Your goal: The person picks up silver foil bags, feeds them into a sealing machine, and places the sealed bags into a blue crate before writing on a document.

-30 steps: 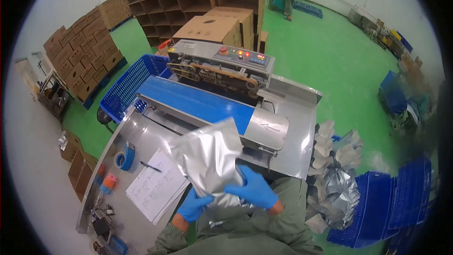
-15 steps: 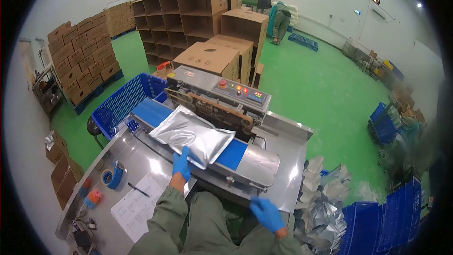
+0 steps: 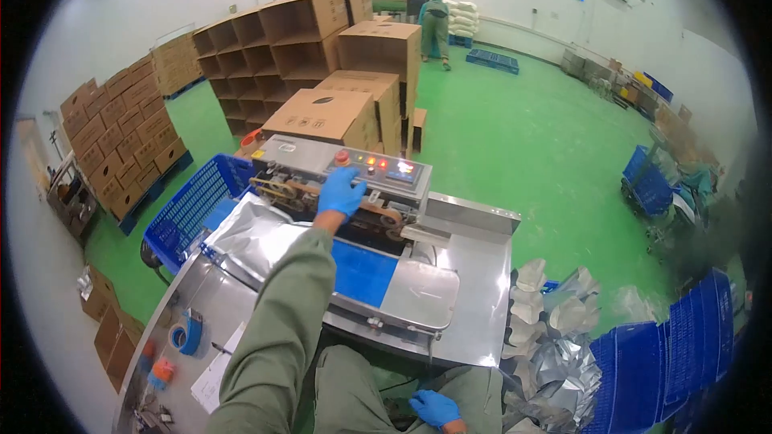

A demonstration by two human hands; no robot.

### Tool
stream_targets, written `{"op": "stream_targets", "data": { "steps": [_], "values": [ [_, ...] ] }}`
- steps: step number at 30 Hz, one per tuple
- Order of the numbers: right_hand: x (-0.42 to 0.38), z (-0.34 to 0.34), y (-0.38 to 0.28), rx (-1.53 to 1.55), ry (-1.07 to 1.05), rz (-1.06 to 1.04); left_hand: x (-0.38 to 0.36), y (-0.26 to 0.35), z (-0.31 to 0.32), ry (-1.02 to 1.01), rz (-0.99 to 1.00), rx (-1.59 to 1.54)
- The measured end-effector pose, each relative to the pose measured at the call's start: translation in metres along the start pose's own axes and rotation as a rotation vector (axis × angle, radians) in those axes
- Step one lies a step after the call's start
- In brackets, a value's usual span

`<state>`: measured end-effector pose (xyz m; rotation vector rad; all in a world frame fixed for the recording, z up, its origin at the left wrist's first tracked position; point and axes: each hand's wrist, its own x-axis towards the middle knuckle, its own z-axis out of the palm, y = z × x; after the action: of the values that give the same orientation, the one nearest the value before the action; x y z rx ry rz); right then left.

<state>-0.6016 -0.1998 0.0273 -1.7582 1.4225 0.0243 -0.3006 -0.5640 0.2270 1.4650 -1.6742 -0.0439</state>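
Observation:
My left hand (image 3: 342,193), in a blue glove, reaches over the sealing machine (image 3: 386,173) with its fingers apart. Its fingertips are right below the red knob (image 3: 343,157) on the control panel, beside the lit buttons. Left of my forearm, a silver foil bag (image 3: 256,235) lies at the far left part of the blue conveyor belt (image 3: 362,272), partly hidden by my sleeve. My right hand (image 3: 435,407), also gloved in blue, rests on my lap, holding nothing, its fingers loosely stretched.
A blue basket (image 3: 186,213) stands at the belt's left end. On the steel table are blue tape (image 3: 186,333) and paper (image 3: 211,382). Foil bags (image 3: 563,362) pile up at right beside blue crates (image 3: 631,366). Cartons (image 3: 322,116) stand behind the machine; a person (image 3: 435,32) bends farther back.
The foil bag has shifted left along the belt, and my left hand has let go of it and moved up to the control panel. My right hand has dropped onto my lap.

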Motion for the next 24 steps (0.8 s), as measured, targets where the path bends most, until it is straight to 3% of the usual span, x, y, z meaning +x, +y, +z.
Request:
{"op": "stream_targets", "data": {
  "steps": [2,4,5,9,14,24],
  "values": [
    [0.003,0.007,0.007,-0.065,-0.057,-0.006,0.031,0.001,0.002,-0.145,0.008,0.205],
    [-0.008,0.01,0.002,0.032,0.21,-0.128,0.051,-0.015,0.017,-0.17,0.058,0.292],
    [-0.01,0.006,0.0,0.057,0.202,-0.116,0.057,-0.015,0.021,-0.189,0.102,0.382],
    [-0.013,-0.002,-0.001,0.131,0.171,-0.076,0.071,-0.01,0.027,-0.341,0.018,0.343],
    [-0.011,0.006,0.01,0.25,0.238,-0.199,0.074,-0.002,0.027,-0.398,0.007,0.255],
    [-0.006,0.013,0.016,0.236,0.234,-0.202,0.076,-0.007,0.025,-0.425,0.015,0.164]
  ]
}}
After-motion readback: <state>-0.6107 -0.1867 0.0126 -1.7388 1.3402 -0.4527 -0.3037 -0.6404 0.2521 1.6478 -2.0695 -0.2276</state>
